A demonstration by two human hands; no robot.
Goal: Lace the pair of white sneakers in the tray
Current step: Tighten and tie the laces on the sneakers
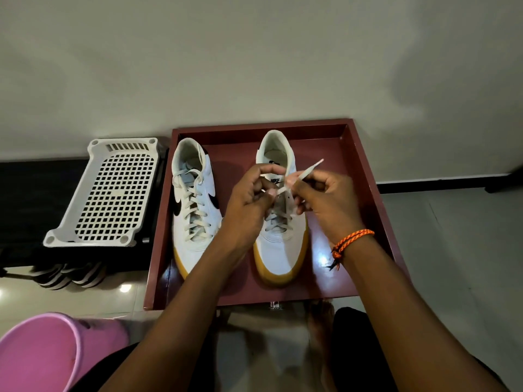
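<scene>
Now lace pinched between right fingers, above right sneaker.

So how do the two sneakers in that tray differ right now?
The left sneaker is laced up all its eyelets and nobody touches it; the right sneaker is laced only in its lower part, and both hands work over it. The right hand pinches a loose lace end above it, the left hand curls round the other strand. Both are white with tan soles, toes toward the person, in the dark red tray.
</scene>
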